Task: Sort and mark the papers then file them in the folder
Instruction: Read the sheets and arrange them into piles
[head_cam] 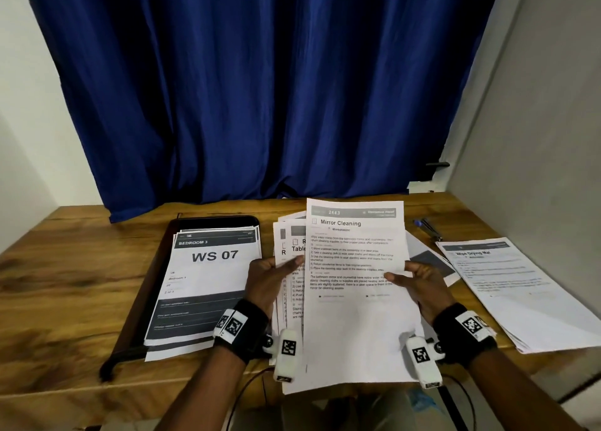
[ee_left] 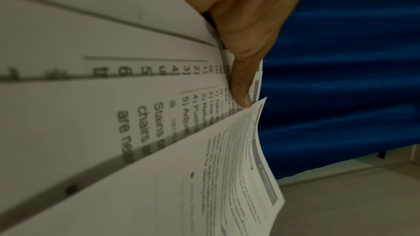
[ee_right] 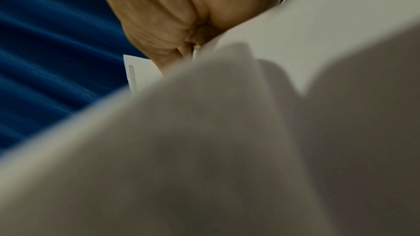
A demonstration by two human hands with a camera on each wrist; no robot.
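Observation:
My right hand (head_cam: 419, 281) pinches the right edge of a white sheet headed "Mirror Cleaning" (head_cam: 354, 317), thumb on the printed face, and holds it tilted up above the table's front. My left hand (head_cam: 270, 278) grips a fanned stack of printed papers (head_cam: 291, 287) just behind and to the left of that sheet. In the left wrist view my thumb (ee_left: 243, 82) presses on the stack (ee_left: 113, 105), with the Mirror Cleaning sheet (ee_left: 227, 177) overlapping it. The right wrist view shows my palm (ee_right: 170, 15) and blurred paper (ee_right: 227, 150). A black folder (head_cam: 211, 222) lies open at the left under a "WS 07" stack (head_cam: 208, 284).
A pile of sheets topped by "Wipe Drying Mat" (head_cam: 520, 294) lies at the right on the wooden table (head_cam: 65, 284). Pens (head_cam: 427, 227) lie behind it, near a dark-printed sheet (head_cam: 429, 261). A blue curtain (head_cam: 260, 89) hangs at the back and a wall closes the right side.

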